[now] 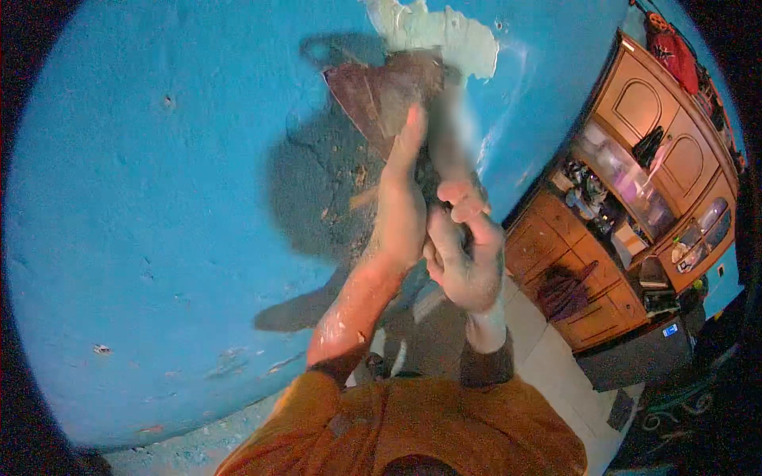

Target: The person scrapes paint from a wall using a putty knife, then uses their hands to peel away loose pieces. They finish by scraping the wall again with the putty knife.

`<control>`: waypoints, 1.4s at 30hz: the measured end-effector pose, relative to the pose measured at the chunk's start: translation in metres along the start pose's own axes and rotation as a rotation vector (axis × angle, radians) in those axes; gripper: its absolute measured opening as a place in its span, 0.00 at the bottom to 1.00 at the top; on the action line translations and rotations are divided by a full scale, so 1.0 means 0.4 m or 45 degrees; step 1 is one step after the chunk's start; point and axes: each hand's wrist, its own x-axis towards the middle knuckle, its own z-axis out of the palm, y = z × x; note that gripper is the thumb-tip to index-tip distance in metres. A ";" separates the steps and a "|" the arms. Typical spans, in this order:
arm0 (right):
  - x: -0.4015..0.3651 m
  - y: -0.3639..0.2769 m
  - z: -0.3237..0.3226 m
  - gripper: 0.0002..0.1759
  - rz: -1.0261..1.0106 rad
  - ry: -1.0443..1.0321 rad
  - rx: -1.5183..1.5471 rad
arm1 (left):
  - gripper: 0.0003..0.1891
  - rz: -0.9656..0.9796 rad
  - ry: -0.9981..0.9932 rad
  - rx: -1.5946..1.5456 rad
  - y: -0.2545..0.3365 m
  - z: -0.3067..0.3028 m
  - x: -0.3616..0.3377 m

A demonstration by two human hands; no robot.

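Observation:
My left hand (401, 198) is raised close to the blue wall, its thumb stretched up along a brown, flat scraper blade (357, 95) smeared with grey. The blade's wide end lies just below a pale patch of filler (436, 36) on the wall. Right beside it, my right hand (468, 258) is closed with curled fingers, near the lower end of a blurred, greyish shape. What that hand grips is hidden by the fingers. White specks dot my left forearm.
The blue wall (159, 222) has small chips and dark shadows. On the right stands a wooden cabinet (579, 262) with cluttered shelves, a dark cloth hanging from it. A black box (635, 353) sits on the tiled floor (548, 361) below. A red bag (671, 55) hangs at the top right.

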 end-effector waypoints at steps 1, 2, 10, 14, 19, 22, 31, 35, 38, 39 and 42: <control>-0.002 0.011 -0.003 0.12 -0.150 0.010 -0.133 | 0.23 0.014 0.335 0.047 -0.006 0.029 -0.001; 0.009 0.030 -0.002 0.11 -0.332 0.015 -0.265 | 0.23 0.053 0.650 0.103 -0.010 0.049 0.000; 0.035 -0.044 0.004 0.06 -0.175 0.075 0.143 | 0.20 0.003 0.455 0.103 0.022 0.080 0.065; 0.013 -0.023 0.010 0.07 -0.305 0.006 0.028 | 0.20 0.094 0.557 0.255 0.017 0.101 0.048; 0.056 -0.084 0.007 0.10 -0.428 0.162 -0.227 | 0.17 0.041 0.466 0.115 0.040 0.082 0.110; -0.007 -0.031 0.024 0.10 -0.437 0.045 -0.167 | 0.16 0.235 0.770 0.193 0.011 0.122 0.039; -0.011 -0.045 0.029 0.15 -0.387 0.038 -0.129 | 0.14 0.229 0.540 -0.017 0.015 0.116 0.027; 0.070 -0.113 0.056 0.16 -0.537 0.174 -0.213 | 0.16 0.239 0.458 0.386 0.094 0.091 0.104; 0.073 -0.132 0.046 0.16 -0.410 0.121 -0.093 | 0.18 0.267 0.532 0.380 0.096 0.112 0.125; 0.077 -0.065 0.023 0.15 -1.147 0.262 -0.751 | 0.17 0.168 0.591 0.288 0.073 0.117 0.087; 0.005 -0.039 0.036 0.13 -0.334 0.061 -0.247 | 0.17 0.178 0.672 0.133 0.009 0.058 0.041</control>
